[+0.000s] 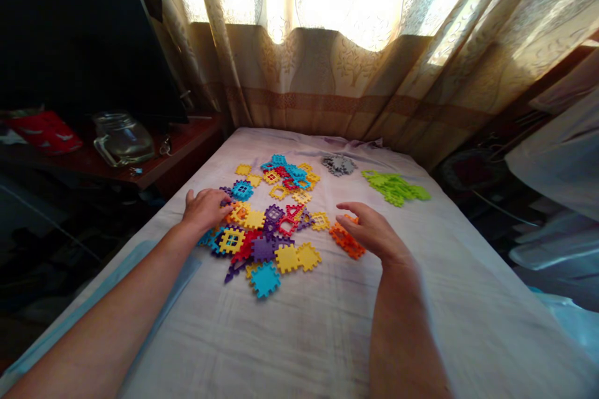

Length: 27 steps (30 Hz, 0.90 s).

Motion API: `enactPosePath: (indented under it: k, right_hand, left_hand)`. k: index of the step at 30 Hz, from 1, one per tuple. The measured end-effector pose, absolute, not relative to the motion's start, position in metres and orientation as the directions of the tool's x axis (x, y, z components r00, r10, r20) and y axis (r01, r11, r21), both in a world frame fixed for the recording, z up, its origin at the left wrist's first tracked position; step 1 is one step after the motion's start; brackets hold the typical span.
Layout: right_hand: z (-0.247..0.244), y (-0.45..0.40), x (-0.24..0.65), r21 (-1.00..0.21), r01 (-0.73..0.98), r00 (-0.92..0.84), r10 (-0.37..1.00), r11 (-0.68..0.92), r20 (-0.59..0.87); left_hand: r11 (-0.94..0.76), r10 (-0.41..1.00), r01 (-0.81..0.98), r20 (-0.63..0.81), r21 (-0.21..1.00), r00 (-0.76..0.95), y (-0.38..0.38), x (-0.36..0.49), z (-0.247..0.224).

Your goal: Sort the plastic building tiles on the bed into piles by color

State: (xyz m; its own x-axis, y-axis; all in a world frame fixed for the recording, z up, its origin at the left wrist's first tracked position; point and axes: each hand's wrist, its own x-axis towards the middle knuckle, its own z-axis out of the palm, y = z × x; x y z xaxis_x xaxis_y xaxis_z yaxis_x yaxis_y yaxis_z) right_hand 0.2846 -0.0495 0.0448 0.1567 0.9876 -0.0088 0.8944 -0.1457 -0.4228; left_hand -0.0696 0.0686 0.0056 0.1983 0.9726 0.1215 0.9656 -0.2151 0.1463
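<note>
My left hand [208, 207] reaches over the left edge of a mixed heap of notched plastic building tiles. Its fingers are stretched out and touch the heap beside an orange tile [239, 211] and a purple one; the fingertips are partly hidden. My right hand [372, 229] hovers at a small pile of orange tiles [347, 240], thumb and fingers apart with nothing between them. Among the heap lie a blue tile [265, 279], a yellow tile [287, 258], a purple tile [262, 248] and a red tile [287, 225]. Some are window frames.
Farther back on the bed sheet [322, 336] are a grey pile [339, 164] and a green pile [395, 187] of tiles. A glass jar [122, 139] and a red container [44, 132] stand on the dark desk at left. A curtain [327, 68] hangs behind.
</note>
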Motion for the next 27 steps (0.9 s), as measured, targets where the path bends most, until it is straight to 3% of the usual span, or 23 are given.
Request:
enactPosePath:
  k: [15, 27]
  right_hand:
    - [0.045, -0.049, 0.278, -0.447, 0.891, 0.100, 0.995, -0.077, 0.027]
    - [0.044, -0.047, 0.275, -0.455, 0.889, 0.081, 0.996, -0.057, 0.034]
  left_hand:
    - [-0.174, 0.976, 0.980, 0.148, 0.099, 0.158, 0.073, -0.072, 0.014]
    - [-0.198, 0.980, 0.970, 0.034, 0.141, 0.195, 0.078, -0.071, 0.015]
